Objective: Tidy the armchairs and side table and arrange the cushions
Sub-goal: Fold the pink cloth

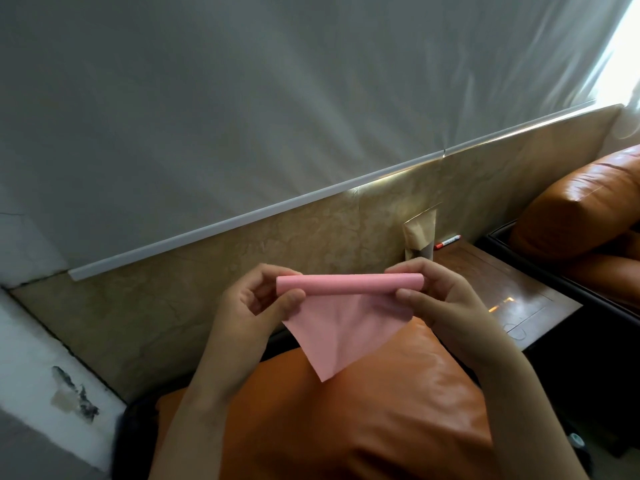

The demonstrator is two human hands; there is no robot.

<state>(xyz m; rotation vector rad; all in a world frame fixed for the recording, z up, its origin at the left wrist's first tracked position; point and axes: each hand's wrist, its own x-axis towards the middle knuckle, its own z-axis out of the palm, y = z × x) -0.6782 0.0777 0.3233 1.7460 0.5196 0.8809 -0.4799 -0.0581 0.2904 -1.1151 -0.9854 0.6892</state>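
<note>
Pink paper (341,327) part-rolled, roll axis runs L–R, loose corner pointing down twd orange cushion (363,420). L hand (258,299) & R hand (433,296) each pinch a roll end.

Marker (447,242), brown packet (419,237) block side table (502,285) rear (wallside).

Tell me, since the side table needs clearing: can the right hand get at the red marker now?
Probably not yet: the right hand pinches the pink paper with the left hand. Freed, nothing seems to block the way across the side table to the red marker.
</note>
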